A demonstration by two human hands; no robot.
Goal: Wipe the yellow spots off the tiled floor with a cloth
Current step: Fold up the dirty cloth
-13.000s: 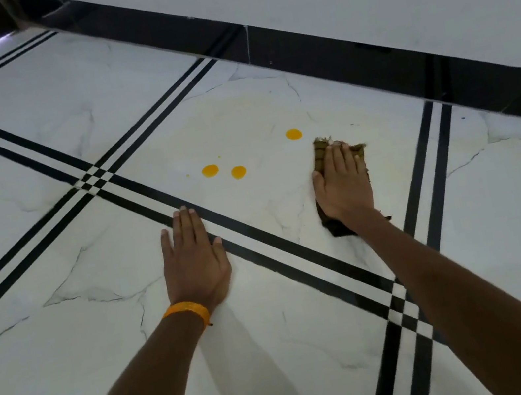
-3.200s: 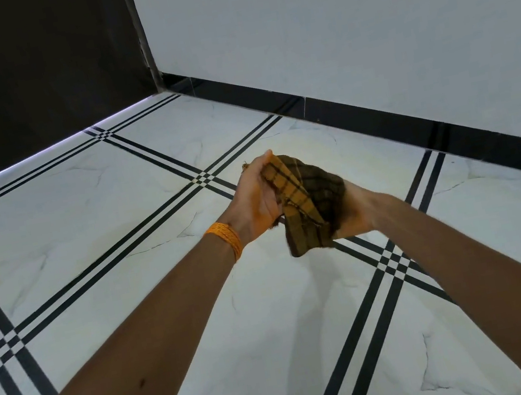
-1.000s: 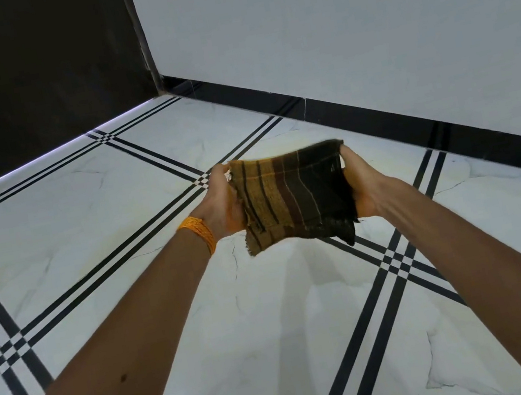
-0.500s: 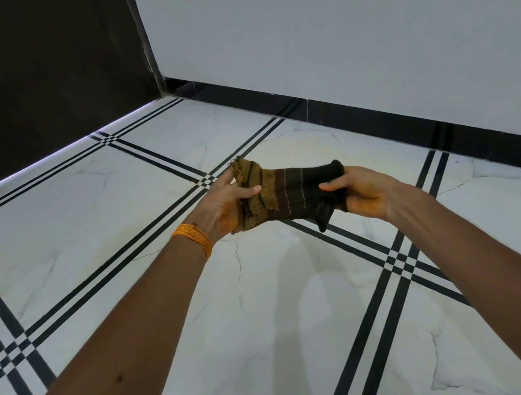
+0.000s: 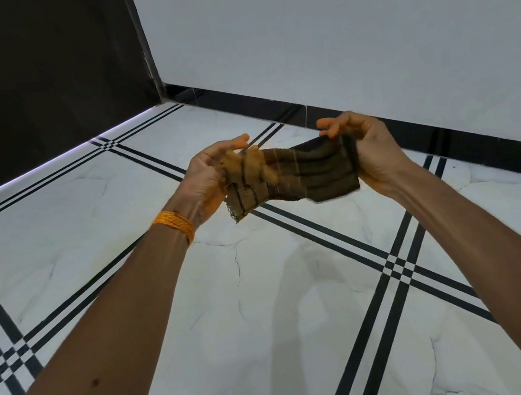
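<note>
- The dark brown checked cloth with ochre stripes (image 5: pixel 297 177) is crumpled, frayed at its left edge.
- It stretches between the hands, above the white marble-look tiled floor (image 5: pixel 270 300).
- The left hand (image 5: pixel 214 177) and the right hand (image 5: pixel 365 147) each grasp one end with curled fingers.

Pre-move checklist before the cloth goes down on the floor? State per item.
1. Left hand grips cloth: ok.
2. Right hand grips the cloth's other end: ok.
3. Cloth clear of tiled floor, held in the air: ok.
4. Yellow spot in view to aim at: not ok, none shows on the visible tiles.
5. Clean cloth face ready: cannot tell; left end looks yellow-stained.
6. Floor behind cloth and hands: cannot tell, hidden.
</note>
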